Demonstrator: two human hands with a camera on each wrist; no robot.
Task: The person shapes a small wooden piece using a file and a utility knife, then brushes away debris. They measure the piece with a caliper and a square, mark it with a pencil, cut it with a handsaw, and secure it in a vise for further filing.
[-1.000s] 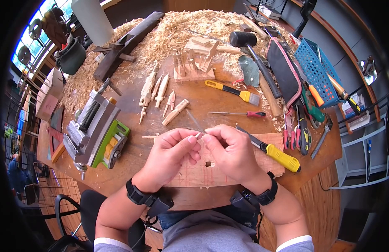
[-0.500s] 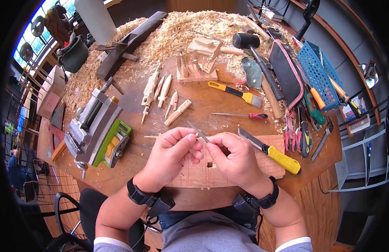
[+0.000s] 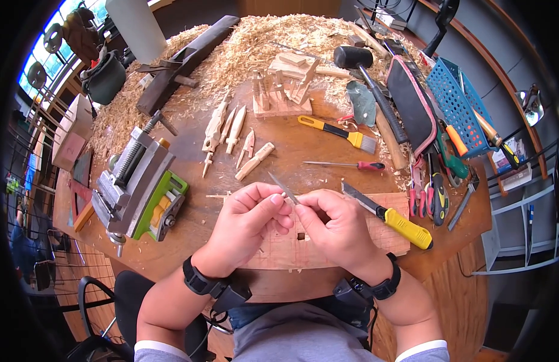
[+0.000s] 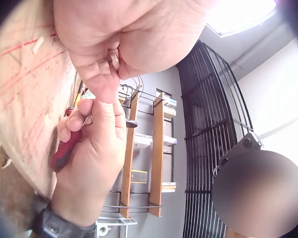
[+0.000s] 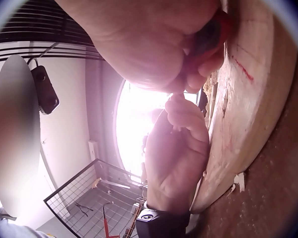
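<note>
L grip (image 3: 246,220) closed on a small pale bit (image 4: 114,60), pinched w/ thumb & fingers. By R grip (image 3: 335,224) a red-handled tool (image 4: 64,150) is held, fingers curled, thin blade (image 3: 281,186) angled up-L nr the bit. Both are held over the marked board (image 3: 285,258). On the table (image 3: 327,178), carved pcs (image 3: 236,130) are laid beyond; vise (image 3: 134,184) is set at L.

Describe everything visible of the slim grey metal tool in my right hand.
The slim grey tool has a narrow, straight, tapering, metallic blade and a red-and-dark handle partly hidden in the bare right hand gripping it. The blade slants forward and leftward, beside the bare left hand; whether they touch is unclear.
</note>
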